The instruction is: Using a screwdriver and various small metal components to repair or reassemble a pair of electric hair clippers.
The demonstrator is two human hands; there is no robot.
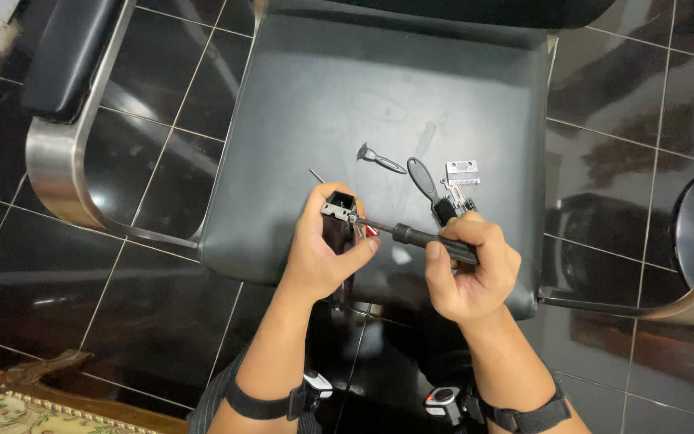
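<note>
Count on the black leather chair seat point(323, 96): one small grey lever-shaped metal part point(380, 158), one black-handled cleaning brush point(426, 180), one silver toothed clipper blade point(461, 173) — three loose items, grouped right of the seat's middle, nearer its front edge than its back.

Two hands, both closed.
- Left hand point(323, 249): wrapped around a black hair clipper body point(337, 221), held upright just above the seat's front edge, open head end up. Grip is full — thumb across the front, fingers behind.
- Right hand point(469, 269): fist closed on the black-handled screwdriver point(423, 238), shaft lying near level, tip at the metal plate on the clipper's head.

Hard to make out:
- Clipper's lower body is hidden by the left palm.
- Small red bit beside the left thumb — can't tell what it is.
- Thin grey pin-like thing just behind the left hand; can't identify it.
- Tiny parts under the silver blade are a blur.
- Brush bristle end is covered by the right hand.

One black strap on each forearm, each carrying a small device; both cut by the bottom frame edge.

No packages or signs visible; no readable labels.
</note>
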